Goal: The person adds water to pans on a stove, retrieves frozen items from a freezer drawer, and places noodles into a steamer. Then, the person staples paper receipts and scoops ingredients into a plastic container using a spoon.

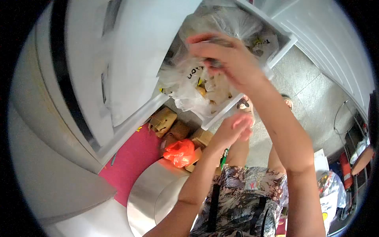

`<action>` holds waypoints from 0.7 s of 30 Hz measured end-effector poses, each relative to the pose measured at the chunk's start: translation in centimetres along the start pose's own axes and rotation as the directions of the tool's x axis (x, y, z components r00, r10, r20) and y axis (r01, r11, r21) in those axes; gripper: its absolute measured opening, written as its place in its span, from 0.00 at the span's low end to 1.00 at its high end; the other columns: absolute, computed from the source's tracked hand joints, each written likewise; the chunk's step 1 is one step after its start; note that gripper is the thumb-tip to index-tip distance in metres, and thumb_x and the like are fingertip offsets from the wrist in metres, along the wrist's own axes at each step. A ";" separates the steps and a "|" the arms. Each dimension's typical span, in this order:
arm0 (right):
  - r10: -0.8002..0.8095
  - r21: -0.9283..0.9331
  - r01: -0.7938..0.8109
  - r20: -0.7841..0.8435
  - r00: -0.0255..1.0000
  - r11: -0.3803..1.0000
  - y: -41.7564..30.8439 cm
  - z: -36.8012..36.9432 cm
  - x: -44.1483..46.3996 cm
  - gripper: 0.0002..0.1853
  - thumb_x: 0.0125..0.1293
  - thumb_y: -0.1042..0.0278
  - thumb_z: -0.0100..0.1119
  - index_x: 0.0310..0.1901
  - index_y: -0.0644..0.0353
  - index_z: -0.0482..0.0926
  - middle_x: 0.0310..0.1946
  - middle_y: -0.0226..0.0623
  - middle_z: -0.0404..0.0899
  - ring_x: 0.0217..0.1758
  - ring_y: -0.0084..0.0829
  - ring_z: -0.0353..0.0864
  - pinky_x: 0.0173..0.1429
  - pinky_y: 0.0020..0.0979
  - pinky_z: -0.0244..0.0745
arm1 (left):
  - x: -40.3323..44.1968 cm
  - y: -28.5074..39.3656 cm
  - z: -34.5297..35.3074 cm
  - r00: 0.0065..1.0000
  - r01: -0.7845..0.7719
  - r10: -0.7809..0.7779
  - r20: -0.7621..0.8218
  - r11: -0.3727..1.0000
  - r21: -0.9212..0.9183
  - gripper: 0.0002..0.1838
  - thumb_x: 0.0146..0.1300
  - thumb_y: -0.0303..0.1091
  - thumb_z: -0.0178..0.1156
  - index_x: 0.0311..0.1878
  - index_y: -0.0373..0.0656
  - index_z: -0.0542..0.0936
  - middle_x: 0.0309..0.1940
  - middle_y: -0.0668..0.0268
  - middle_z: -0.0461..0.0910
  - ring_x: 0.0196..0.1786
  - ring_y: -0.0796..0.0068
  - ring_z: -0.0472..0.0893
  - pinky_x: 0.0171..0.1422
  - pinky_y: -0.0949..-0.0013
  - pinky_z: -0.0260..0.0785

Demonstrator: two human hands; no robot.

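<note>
A white drawer [224,111] stands pulled out, filled with clear plastic bags [237,21]. One bag [193,81] has dark lettering and small yellowish pieces showing through it. My right hand [223,55] is over the bags, its fingers smeared by motion. Dark patches show between those fingers; I cannot tell whether they are a held thing or shadow. My left hand [237,127] hovers in front of the drawer's near edge, its fingers loosely bent and somewhat blurred, with nothing visible in them.
Large white door panels [134,59] rise on the left. Below the drawer sit brown cardboard boxes [162,120], an orange plastic bag [179,153] and a round metallic container [144,193]. A pink surface [132,162] lies beside them. On the right, a wire rack [353,138] stands on grey tile floor [304,85].
</note>
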State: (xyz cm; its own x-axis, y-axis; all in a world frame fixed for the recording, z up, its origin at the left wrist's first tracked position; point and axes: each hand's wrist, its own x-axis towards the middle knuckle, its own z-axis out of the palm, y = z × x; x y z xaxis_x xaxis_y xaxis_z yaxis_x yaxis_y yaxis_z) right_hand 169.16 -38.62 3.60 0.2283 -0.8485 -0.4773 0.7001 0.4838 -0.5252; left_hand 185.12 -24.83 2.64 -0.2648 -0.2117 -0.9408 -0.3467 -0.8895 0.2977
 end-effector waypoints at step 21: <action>-0.471 -0.987 0.158 0.129 0.872 0.022 4.4 4.5 1.8 0.15 0.54 0.61 0.61 0.41 0.59 0.83 0.40 0.48 0.79 0.42 0.37 0.83 0.38 0.38 0.78 | 0.5 14.0 -9.0 0.130 0.169 0.977 -0.167 0.144 0.975 0.08 0.56 0.35 0.62 0.30 0.41 0.77 0.27 0.53 0.78 0.34 0.50 0.78 0.37 0.53 0.67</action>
State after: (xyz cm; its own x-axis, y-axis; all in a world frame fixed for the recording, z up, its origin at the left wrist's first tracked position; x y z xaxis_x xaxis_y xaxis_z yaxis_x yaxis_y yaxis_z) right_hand 175.74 -38.99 3.55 -0.0434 -0.9960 -0.0780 -0.6161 0.0882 -0.7827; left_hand 188.19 -41.00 4.86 -0.2228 -0.9645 0.1414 -0.9721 0.2308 0.0423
